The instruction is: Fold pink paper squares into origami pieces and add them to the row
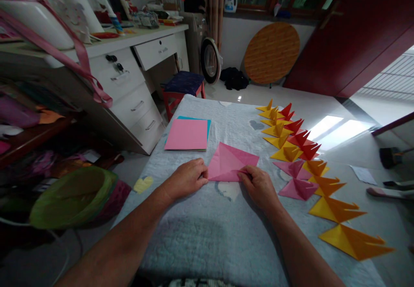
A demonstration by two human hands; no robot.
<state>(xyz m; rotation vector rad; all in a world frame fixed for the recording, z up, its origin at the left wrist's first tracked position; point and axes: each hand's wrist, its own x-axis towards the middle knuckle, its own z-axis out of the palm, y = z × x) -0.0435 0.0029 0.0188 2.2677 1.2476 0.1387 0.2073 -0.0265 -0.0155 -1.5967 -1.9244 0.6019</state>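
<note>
A pink sheet of paper (pixel 230 161), partly folded with diagonal creases, lies on the grey quilted table cover (pixel 207 235) in front of me. My left hand (pixel 187 177) rests at its left corner, fingers curled and pinching the edge. My right hand (pixel 258 185) pinches the sheet's near right edge between thumb and fingers. A stack of flat pink paper (pixel 186 134), with a blue sheet under it, lies just beyond my left hand.
Several folded paper shapes in yellow (pixel 354 241), orange, red (pixel 304 142) and pink (pixel 297 188) run in rows down the right side. A white desk with drawers (pixel 136 88) stands left, a green bin (pixel 73 196) below it, a stool (pixel 183 84) beyond the table.
</note>
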